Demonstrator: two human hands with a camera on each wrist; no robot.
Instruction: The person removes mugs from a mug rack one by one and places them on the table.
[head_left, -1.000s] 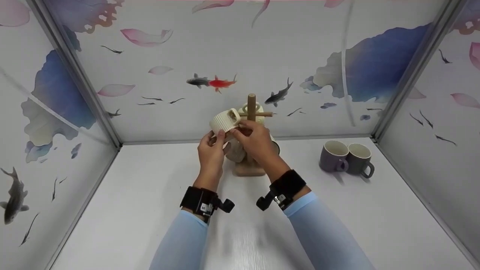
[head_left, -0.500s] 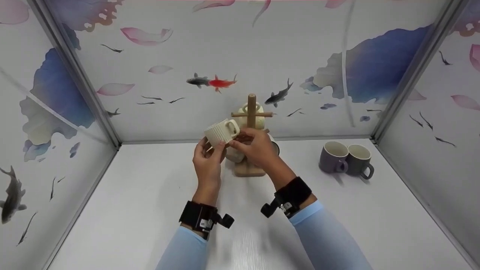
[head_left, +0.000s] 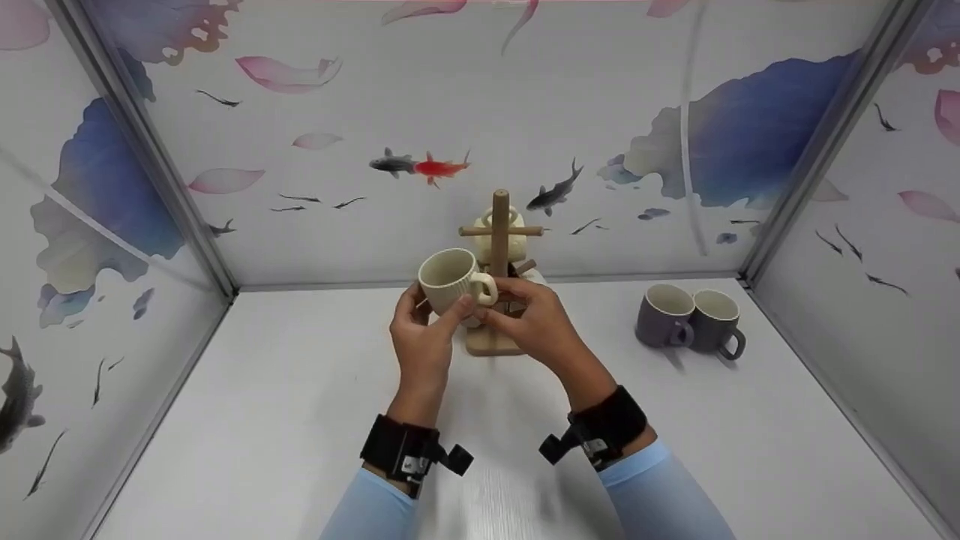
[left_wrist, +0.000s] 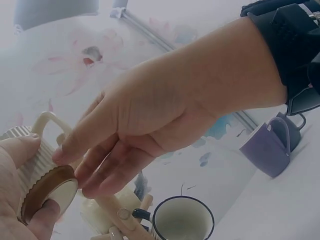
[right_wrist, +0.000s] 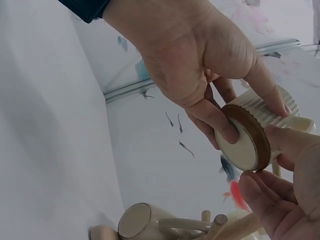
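A cream ribbed mug (head_left: 442,291) is held in front of the wooden mug tree (head_left: 500,206), its mouth tilted up toward the head camera and its handle to the right. My left hand (head_left: 424,345) grips the body, thumb on the ribbed side and a finger on the base, as the right wrist view shows. Thumb and fingers of my right hand (head_left: 544,322) pinch the mug's lower edge beside the handle. Brown banding rings the mug's pale base (right_wrist: 239,151). Part of the tree is hidden behind my hands.
Another cream mug (head_left: 484,244) hangs high on the tree. Lower there, a white mug with a dark rim (left_wrist: 182,220) and a beige mug (right_wrist: 135,220) hang. A purple mug (head_left: 658,322) and a dark grey mug (head_left: 711,324) stand together at right. Patterned panels enclose the table.
Both hands have drawn the ribbed mug down and toward me from beside the upper peg. Its mouth has turned up into sight, and more of the crossbar shows.
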